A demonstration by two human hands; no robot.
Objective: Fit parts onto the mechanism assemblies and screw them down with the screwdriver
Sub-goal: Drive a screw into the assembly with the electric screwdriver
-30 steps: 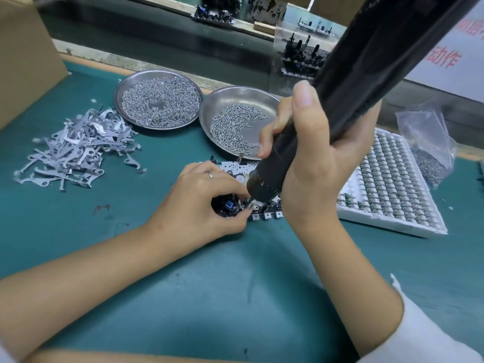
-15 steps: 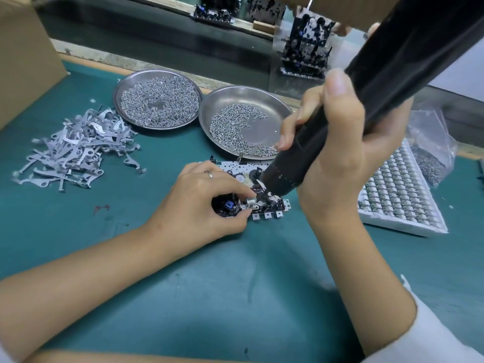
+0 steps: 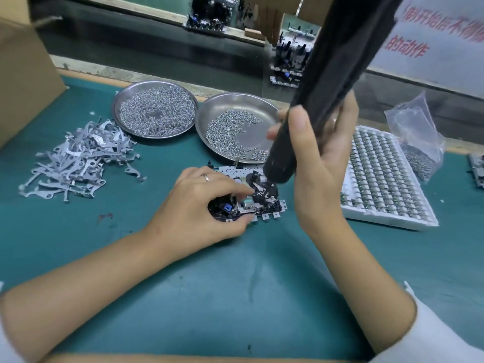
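1. Two hands were at work: the right hand [image 3: 318, 158] stayed wrapped around the black screwdriver [image 3: 311, 100], which within the last second had lifted off the mechanism assembly [image 3: 251, 197], its tip now just above it.
2. The left hand [image 3: 199, 205] still pinched the assembly against the counter [image 3: 235, 284], mid-counter, just in front of the nearer screw dish [image 3: 267, 106].
3. That screw was probably driven; another likely comes next.

Teal mat [image 3: 235, 297]; black screwdriver [image 3: 314, 100]; silvery screws [image 3: 157, 111]; grey stamped parts [image 3: 76, 158]; red, possibly printed, characters [image 3: 408, 48].
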